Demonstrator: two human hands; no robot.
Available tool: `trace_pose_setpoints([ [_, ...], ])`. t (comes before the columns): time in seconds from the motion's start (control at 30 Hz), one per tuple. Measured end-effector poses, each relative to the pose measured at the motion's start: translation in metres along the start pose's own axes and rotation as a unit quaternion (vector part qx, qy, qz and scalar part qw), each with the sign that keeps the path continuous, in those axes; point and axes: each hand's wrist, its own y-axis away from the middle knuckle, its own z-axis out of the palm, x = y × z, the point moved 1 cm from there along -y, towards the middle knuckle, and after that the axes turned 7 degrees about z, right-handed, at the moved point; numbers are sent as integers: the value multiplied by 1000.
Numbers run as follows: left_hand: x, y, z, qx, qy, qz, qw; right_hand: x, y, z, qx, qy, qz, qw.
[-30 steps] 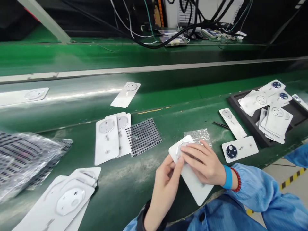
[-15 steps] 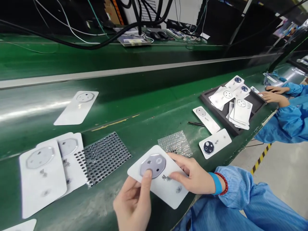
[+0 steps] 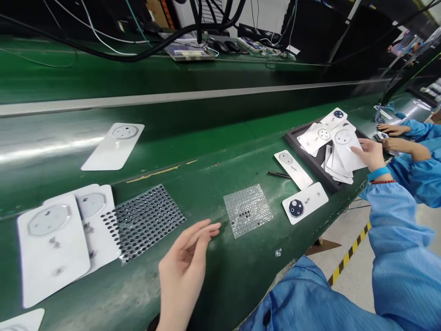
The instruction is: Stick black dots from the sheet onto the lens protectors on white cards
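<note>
My right hand [image 3: 372, 154] grips the lower edge of a white card [image 3: 346, 145] with a light octagonal patch. That card is over the stack of cards in the dark tray [image 3: 329, 177]. My left hand [image 3: 188, 257] holds nothing; its fingers are loosely stretched out above the green bench, thumb close to them. It lies between a clear sheet with rows of black dots [image 3: 151, 220] and a mostly bare clear dot sheet [image 3: 250, 207]. Left of the dotted sheet, two white cards [image 3: 55, 271] overlap.
One white card [image 3: 112, 149] lies farther back. Two narrow white cards [image 3: 305, 202] and a dark pen-like tool [image 3: 279, 174] are left of the tray. A co-worker's hands [image 3: 396, 138] are beyond it. Cables [image 3: 138, 57] hang across the back.
The card held in both hands has left the front of the bench. My right hand has moved right to the tray, while my left hand has let go and stayed near its place.
</note>
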Motion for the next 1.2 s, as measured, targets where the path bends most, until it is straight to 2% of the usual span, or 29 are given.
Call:
trace_pose_setpoints([
  [0.07, -4, -3, -7, 14, 1, -5, 1000, -2, -4, -2, 9, 36, -23, 999],
  [0.13, -7, -5, -10, 21, -4, -6, 1000, -22, 12, 4, 10, 56, -58, 997],
  [0.2, -10, -7, -10, 27, -9, -3, 1000, -53, 45, 22, -16, 54, -104, 993],
  [0.27, -14, -9, -9, 24, -11, 1, 1000, -92, 93, 47, -85, 31, -160, 983],
  [0.3, -17, -10, -8, 17, -14, 2, 1000, -111, 120, 62, -138, 14, -195, 971],
  [0.37, -23, -12, -6, 0, -27, 0, 1000, -146, 174, 91, -275, -21, -286, 918],
  [0.43, -28, -12, -4, -13, -45, -3, 999, -168, 215, 117, -350, -7, -342, 872],
  [0.5, -28, -10, -2, -20, -63, -4, 998, -177, 237, 138, -381, -1, -372, 846],
  [0.6, -20, -4, 2, -42, -96, -1, 995, -176, 243, 155, -361, -49, -381, 850],
  [0.7, -9, 1, 8, -64, -117, 0, 991, -176, 240, 156, -315, -122, -376, 863],
  [0.83, -7, 1, 14, -97, -6, -35, 995, -185, 240, 148, -280, -187, -381, 861],
  [0.9, -12, 0, 15, -102, 52, -53, 992, -190, 240, 145, -292, -214, -380, 851],
  [1.07, -20, -1, 13, -79, 102, -74, 989, -204, 236, 138, -344, -280, -317, 838],
  [1.2, -20, 1, 14, -66, 123, -79, 987, -215, 235, 136, -392, -278, -302, 823],
])
